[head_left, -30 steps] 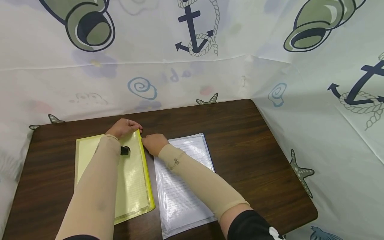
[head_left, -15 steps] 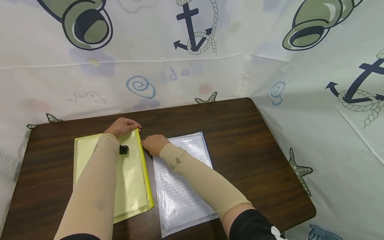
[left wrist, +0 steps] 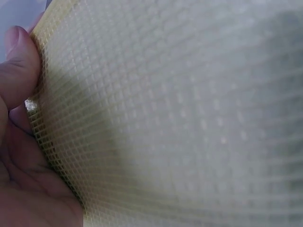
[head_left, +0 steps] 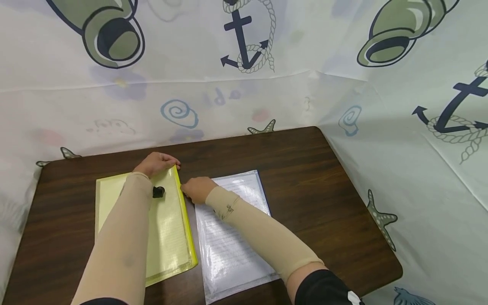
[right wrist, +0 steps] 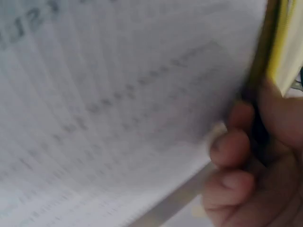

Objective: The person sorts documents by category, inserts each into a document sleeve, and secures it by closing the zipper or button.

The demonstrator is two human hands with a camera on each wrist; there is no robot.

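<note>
A yellow mesh zip pouch [head_left: 169, 233] lies on the left part of the table. At its far right corner my left hand [head_left: 157, 163] holds the top edge; in the left wrist view the thumb [left wrist: 21, 59] lies over the mesh rim with the other fingers behind it. My right hand [head_left: 199, 189] pinches the pouch's bright yellow zip edge [head_left: 185, 220] a little below that corner. In the right wrist view its thumb and curled fingers [right wrist: 232, 149] close on a dark part of that edge, the zip pull itself being hidden. Beneath my right forearm lies a clear mesh pouch [head_left: 228, 258].
Printed sheets show through the clear pouch, which has a blue right edge. Both pouches lie on a dark wooden table [head_left: 305, 190]. A white patterned curtain [head_left: 297, 97] hangs behind and to the right. A small black device [head_left: 158, 192] sits at my left wrist.
My right hand has slid slightly toward me along the yellow zip edge. The left hand keeps its hold at the corner, and both pouches stay in place.
</note>
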